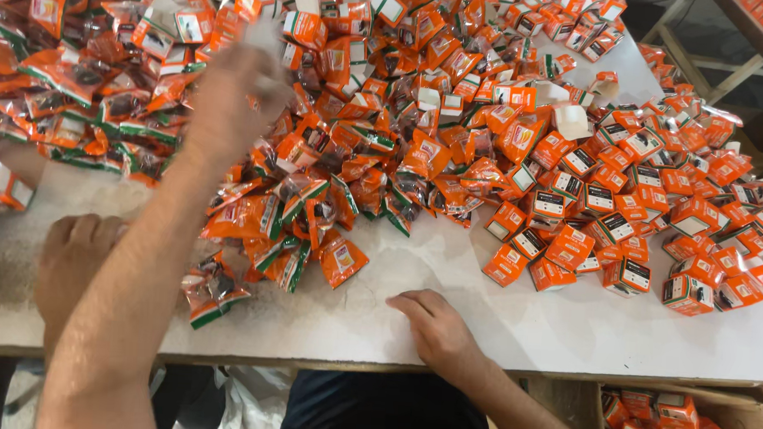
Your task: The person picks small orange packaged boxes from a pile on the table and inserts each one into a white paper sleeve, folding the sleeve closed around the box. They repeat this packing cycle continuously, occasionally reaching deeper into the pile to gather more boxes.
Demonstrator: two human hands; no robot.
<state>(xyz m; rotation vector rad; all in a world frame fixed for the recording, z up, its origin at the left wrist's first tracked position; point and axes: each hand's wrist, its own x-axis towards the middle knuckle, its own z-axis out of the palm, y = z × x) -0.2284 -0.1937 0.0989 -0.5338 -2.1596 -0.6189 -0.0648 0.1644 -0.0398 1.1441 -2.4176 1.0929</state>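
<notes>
Reaching into the heap of orange-and-green plastic sachets (313, 185) on the white flat tabletop (446, 314).

Our left hand (231, 102) was blurred over the heap's upper left part; we could not tell whether it gripped anything. Our right hand (435, 326) lay flat and loosely open on the tabletop just below the heap, holding nothing. Small orange cardboard boxes (625, 210) lay to the heap's right. Another person's hand (70, 255) rested left of the heap. Picking one sachet cleanly would, we judged, call for pinching a loose edge piece.
</notes>
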